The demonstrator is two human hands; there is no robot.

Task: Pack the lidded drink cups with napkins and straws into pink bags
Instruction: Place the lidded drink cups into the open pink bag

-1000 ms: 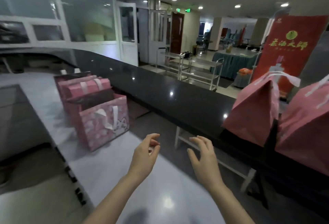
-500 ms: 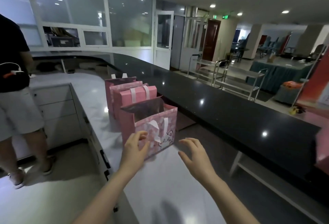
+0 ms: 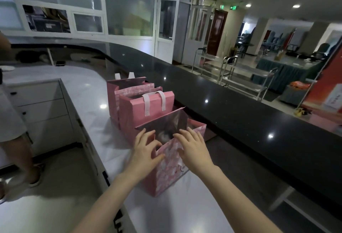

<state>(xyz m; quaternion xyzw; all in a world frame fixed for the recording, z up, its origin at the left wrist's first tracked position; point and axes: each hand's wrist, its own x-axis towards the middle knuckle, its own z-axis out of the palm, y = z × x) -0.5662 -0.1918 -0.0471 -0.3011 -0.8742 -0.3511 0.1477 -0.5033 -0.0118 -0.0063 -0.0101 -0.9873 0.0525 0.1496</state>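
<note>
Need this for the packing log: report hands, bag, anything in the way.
Left hand at nearest pink bag rim, grip unclear. Right hand open on front rim. Bag open, contents blurred. Other bags behind it, mouth unobstructed.

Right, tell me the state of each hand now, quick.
Left hand: open, fingers spread at the left rim of the near pink bag, holding nothing.
Right hand: open, straight fingers on that bag's front rim.

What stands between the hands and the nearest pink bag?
Nothing visible. The left hand and the right hand are both at the open top of the nearest pink bag.
</note>
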